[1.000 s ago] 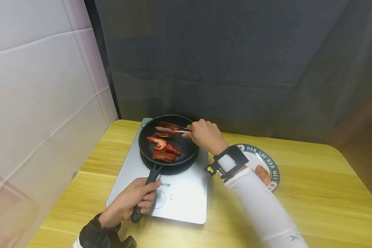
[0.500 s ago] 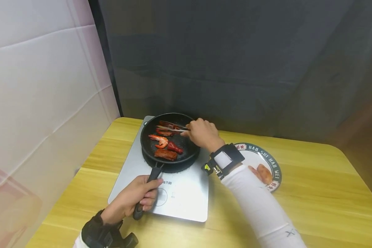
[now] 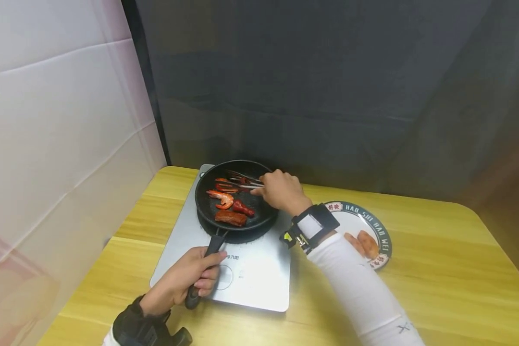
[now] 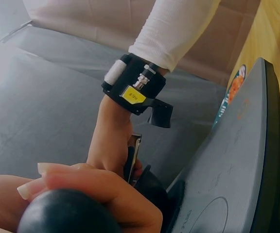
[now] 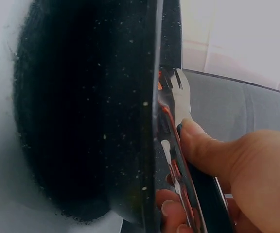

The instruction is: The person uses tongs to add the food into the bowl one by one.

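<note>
- Got the right hand [image 3: 281, 190] wrapped round a pair of metal tongs [image 3: 252, 186], with the fingers [image 5: 174, 211] curled in on one side and the thumb pressing on the other
- Got the left hand [image 3: 192, 274] closed snugly round the black handle [image 3: 215, 245], thumb laid over the top
- Reaching with those tongs into the far half of the black pan [image 3: 265, 209], right in among some red food [image 3: 223, 186]. Can't tell if any of it is actually pinched, too small and partly covered
- Also in the pan, nearer to the handle: an orange shrimp [image 3: 227, 198], a dark red drumstick [image 3: 243, 208] just right of it, and a brown-red slab of meat [image 3: 230, 218] closest to the near rim
- Under all that, a silver cooktop [image 3: 259, 286] with a round mark near the front
- Off to the right, partly behind the white sleeve [image 3: 363, 293], a green-rimmed plate [image 3: 385, 235] with golden-brown food [image 3: 366, 245] on it
- Around everything, a yellow wood desk [image 3: 450, 269], with a dark cloth [image 3: 320, 96] behind and a pale sheet [image 3: 65, 134] on the left
</note>
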A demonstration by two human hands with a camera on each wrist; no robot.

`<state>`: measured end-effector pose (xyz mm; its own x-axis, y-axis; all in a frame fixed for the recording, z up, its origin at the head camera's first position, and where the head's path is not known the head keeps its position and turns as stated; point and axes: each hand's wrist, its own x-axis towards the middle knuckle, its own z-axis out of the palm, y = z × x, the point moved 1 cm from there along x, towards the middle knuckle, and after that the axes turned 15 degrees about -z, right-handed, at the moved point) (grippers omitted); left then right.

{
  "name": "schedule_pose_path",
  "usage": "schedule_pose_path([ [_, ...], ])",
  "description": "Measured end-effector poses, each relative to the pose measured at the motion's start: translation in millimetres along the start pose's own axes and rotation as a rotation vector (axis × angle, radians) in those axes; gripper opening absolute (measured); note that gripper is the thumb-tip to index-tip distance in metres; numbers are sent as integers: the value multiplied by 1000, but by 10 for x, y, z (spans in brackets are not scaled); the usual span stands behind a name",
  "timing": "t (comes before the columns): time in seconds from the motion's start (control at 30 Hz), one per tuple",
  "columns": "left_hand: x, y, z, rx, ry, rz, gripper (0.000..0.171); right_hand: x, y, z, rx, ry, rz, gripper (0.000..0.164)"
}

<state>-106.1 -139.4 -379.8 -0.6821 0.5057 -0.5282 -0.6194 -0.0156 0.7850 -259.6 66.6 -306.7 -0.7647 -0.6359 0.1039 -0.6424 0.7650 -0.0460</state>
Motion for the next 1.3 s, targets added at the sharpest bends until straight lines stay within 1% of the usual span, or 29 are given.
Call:
schedule_pose_path([
  [0.1,-10,-2,-9,0,10,1,28,-14,3,7,5,2,11,45],
  [0.17,-17,-7,-12,5,9,-3,28,-40,10,-4,16,7,33,49],
  [0.3,-33,-18,-15,10,4,-4,28,-150,39,-88,55,43,63,55],
  [0.47,-47,-20,-32,0,-7,0,28,-376,83,-233,112,129,53,54],
  [0.57,-57,-10,-49,-6,-14,3,28,-527,105,-291,152,194,41,49],
  [0.7,-50,4,-53,-5,-25,8,28,-737,162,-328,185,291,11,46],
  [0.8,-44,5,-52,-7,-29,8,28,-898,216,-318,214,332,15,47],
  [0.87,-43,6,-53,-7,-32,6,28,-1002,248,-297,235,334,43,48],
  [0.93,-41,5,-58,-7,-30,5,29,-1115,261,-283,244,319,86,49],
  [1.1,-38,2,-74,-2,-23,-2,29,-1369,288,-274,201,286,155,47],
  [1.2,-34,1,-75,-5,-33,-6,29,-1511,316,-282,169,289,171,45],
  [1.3,-30,1,-71,-10,-39,-3,29,-1631,358,-297,148,289,183,47],
])
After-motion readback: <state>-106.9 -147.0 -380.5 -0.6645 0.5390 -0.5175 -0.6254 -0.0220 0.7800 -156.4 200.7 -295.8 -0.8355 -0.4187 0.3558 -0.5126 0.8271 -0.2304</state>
